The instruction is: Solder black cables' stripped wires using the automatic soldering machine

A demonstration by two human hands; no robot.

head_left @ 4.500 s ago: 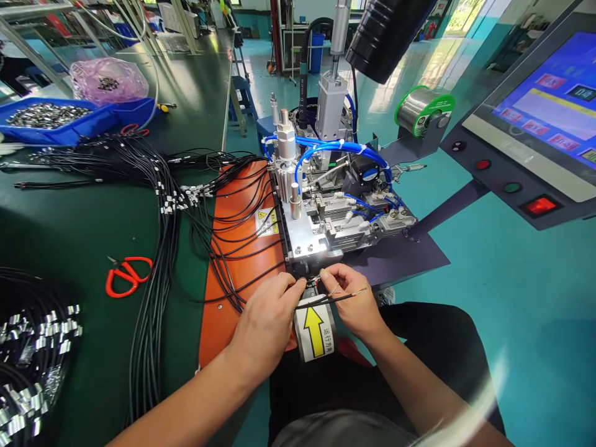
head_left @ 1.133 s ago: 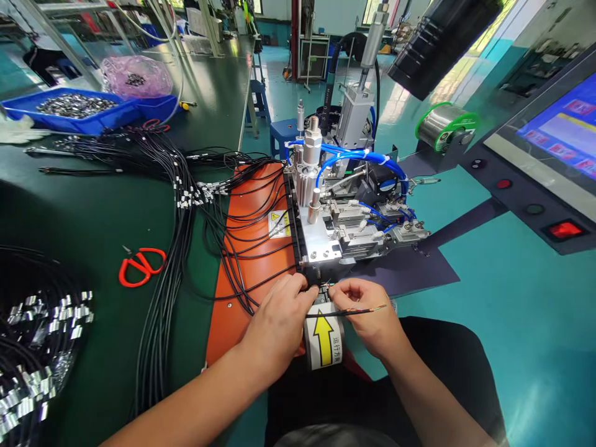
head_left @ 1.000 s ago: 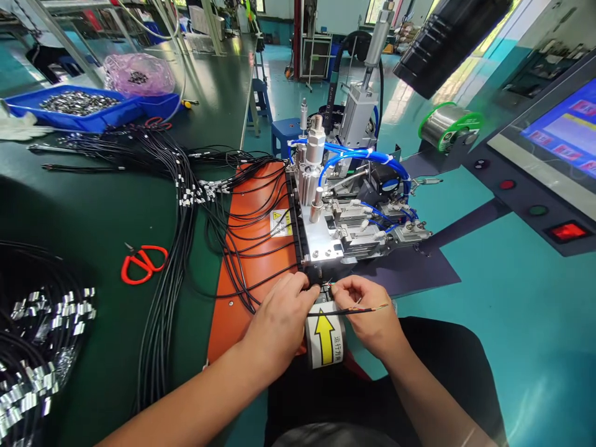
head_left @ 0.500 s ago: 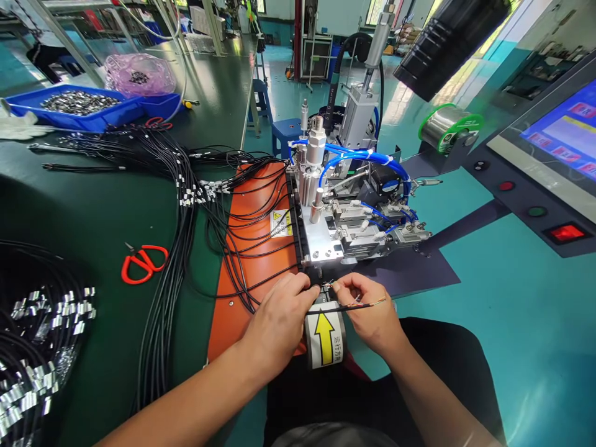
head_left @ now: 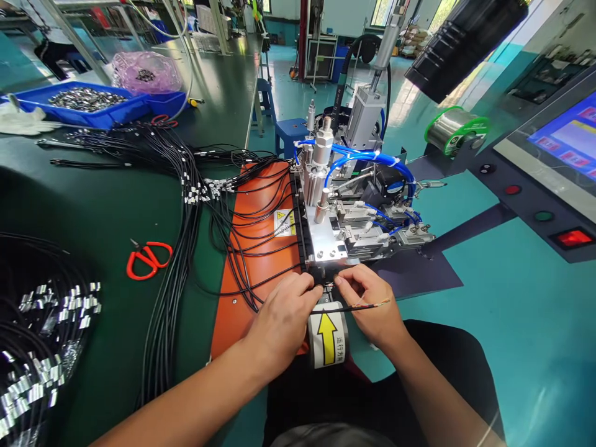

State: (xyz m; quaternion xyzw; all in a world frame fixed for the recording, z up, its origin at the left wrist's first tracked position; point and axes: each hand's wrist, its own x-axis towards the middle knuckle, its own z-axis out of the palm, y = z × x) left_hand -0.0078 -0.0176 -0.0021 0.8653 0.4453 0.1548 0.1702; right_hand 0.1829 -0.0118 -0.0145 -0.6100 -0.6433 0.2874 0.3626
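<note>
My left hand (head_left: 286, 313) is closed at the front end of the soldering machine (head_left: 321, 233), its thumb and forefinger pinching a black cable (head_left: 333, 309). The cable's stripped end, with thin coloured wires (head_left: 379, 303), points right and passes across my right hand. Opposite it, my right hand (head_left: 372, 304) pinches with thumb and forefinger at fine wires (head_left: 329, 285) by the machine's feed track. The fingertips partly hide these wires. Right below both hands is a round white drum (head_left: 328, 338) with a yellow arrow.
Several black cables (head_left: 246, 251) lie over the orange cover (head_left: 261, 205). On the green table are red scissors (head_left: 149, 259), cable bundles (head_left: 60, 310) and a blue tray (head_left: 88, 115) of small metal parts. A solder spool (head_left: 459, 130) and control panel (head_left: 540, 198) stand right.
The whole view has shifted slightly to the right. My right forefinger and thumb have closed in a little at the fine wires. My left hand keeps its grip on the cable.
</note>
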